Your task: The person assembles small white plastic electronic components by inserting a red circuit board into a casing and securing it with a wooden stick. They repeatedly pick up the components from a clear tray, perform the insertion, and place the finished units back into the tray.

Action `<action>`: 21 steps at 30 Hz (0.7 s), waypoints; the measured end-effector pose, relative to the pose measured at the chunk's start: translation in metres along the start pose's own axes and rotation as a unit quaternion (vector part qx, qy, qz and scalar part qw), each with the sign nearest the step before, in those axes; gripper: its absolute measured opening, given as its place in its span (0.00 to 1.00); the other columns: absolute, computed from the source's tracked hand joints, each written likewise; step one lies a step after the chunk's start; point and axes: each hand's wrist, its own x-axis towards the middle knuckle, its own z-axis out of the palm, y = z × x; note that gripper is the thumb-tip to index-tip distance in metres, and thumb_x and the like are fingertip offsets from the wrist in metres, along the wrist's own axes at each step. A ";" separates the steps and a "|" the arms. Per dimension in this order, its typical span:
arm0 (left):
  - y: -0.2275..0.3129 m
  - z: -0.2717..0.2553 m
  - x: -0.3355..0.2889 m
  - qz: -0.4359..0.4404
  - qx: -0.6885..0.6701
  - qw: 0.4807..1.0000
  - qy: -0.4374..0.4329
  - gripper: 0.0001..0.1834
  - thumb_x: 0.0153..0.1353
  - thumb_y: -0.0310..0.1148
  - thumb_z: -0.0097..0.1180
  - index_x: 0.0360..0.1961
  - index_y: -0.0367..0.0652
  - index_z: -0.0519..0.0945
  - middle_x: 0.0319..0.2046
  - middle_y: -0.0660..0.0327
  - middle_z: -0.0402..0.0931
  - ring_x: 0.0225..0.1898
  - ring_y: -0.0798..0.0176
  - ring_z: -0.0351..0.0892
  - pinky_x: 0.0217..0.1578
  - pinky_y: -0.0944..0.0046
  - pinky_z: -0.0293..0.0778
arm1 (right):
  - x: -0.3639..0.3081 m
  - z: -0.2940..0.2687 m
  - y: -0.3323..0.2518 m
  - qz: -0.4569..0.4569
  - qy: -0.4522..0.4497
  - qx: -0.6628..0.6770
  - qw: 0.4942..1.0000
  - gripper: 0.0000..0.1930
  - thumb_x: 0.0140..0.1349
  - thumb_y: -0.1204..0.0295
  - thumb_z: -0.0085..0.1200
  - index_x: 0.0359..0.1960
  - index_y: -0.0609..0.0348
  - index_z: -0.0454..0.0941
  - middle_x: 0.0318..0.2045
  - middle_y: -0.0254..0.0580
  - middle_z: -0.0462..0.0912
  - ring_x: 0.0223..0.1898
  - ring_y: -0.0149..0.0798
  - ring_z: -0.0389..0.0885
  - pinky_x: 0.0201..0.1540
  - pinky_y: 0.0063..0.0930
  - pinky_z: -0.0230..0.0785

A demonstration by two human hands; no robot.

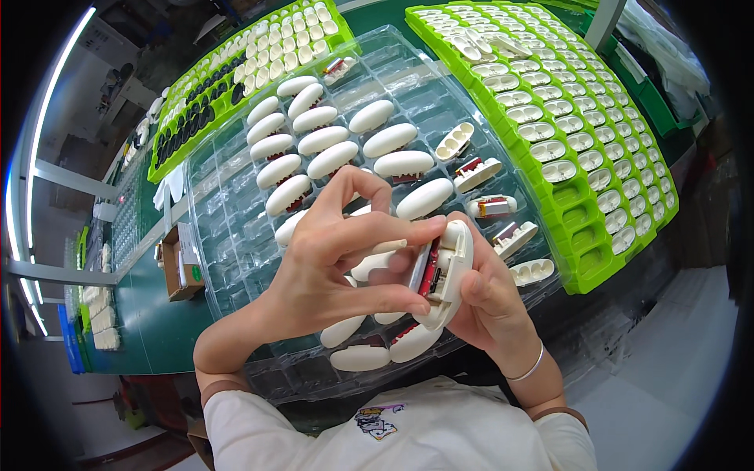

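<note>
Together, both hands met over the middle of the clear tray.
Left hand: the left hand (330,259) came in from the lower left, its fingers (393,229) curled and closed on the white oval case (449,271), thumb low and forefinger across the top edge.
Right hand: the right hand (491,302) sat behind and under the same case, its fingers wrapped on the far side; a thin bracelet (528,369) ringed the wrist.
Case: the white oval case stood on edge between the two hands, just above the tray, with a red and metallic inner part (425,275) showing at its open side.
Clear tray: the clear plastic tray (228,228) lay on the green counter (161,330) with rows of pockets; closed white oval cases (330,140) filled its middle rows, and a few open cases with red insides (492,206) lay along its right side.
Right green tray: a bright green tray (585,208) just beside the clear tray held many white shell halves (542,129).
Far green tray: another green tray (236,86) at the upper left held white pieces and, toward its left end, dark ones.
Box: a small cardboard box (179,263) rested on the counter left of the clear tray.
</note>
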 end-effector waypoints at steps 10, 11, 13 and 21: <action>-0.012 -0.035 -0.011 -0.104 0.070 0.989 0.072 0.23 0.40 0.35 0.64 0.41 0.48 0.75 0.24 0.69 0.61 0.21 0.73 0.54 0.19 0.74 0.55 | 0.002 0.001 0.008 -0.061 0.185 -0.087 0.977 0.19 0.58 0.64 0.45 0.48 0.56 0.55 0.34 0.41 0.64 0.34 0.33 0.67 0.38 0.27 0.67; -0.023 -0.058 -0.019 -0.101 0.154 0.978 0.099 0.16 0.43 0.31 0.61 0.37 0.46 0.76 0.25 0.69 0.64 0.20 0.74 0.54 0.19 0.74 0.54 | 0.001 -0.001 0.007 -0.073 0.201 -0.083 0.973 0.21 0.58 0.65 0.44 0.50 0.56 0.54 0.34 0.42 0.64 0.33 0.32 0.65 0.34 0.24 0.66; -0.044 -0.110 -0.053 -0.178 0.342 0.904 0.184 0.05 0.45 0.28 0.58 0.26 0.40 0.78 0.23 0.65 0.68 0.20 0.72 0.61 0.21 0.73 0.58 | 0.001 -0.002 0.005 -0.087 0.200 -0.069 0.974 0.21 0.59 0.66 0.43 0.51 0.56 0.53 0.34 0.43 0.64 0.32 0.32 0.66 0.33 0.23 0.65; -0.089 -0.182 -0.207 -0.628 0.435 0.646 0.017 0.06 0.34 0.33 0.59 0.19 0.47 0.80 0.23 0.56 0.76 0.29 0.55 0.76 0.32 0.60 0.71 | 0.007 -0.005 0.010 -0.080 0.183 -0.081 0.976 0.19 0.61 0.68 0.40 0.51 0.57 0.52 0.33 0.44 0.64 0.32 0.33 0.65 0.30 0.20 0.62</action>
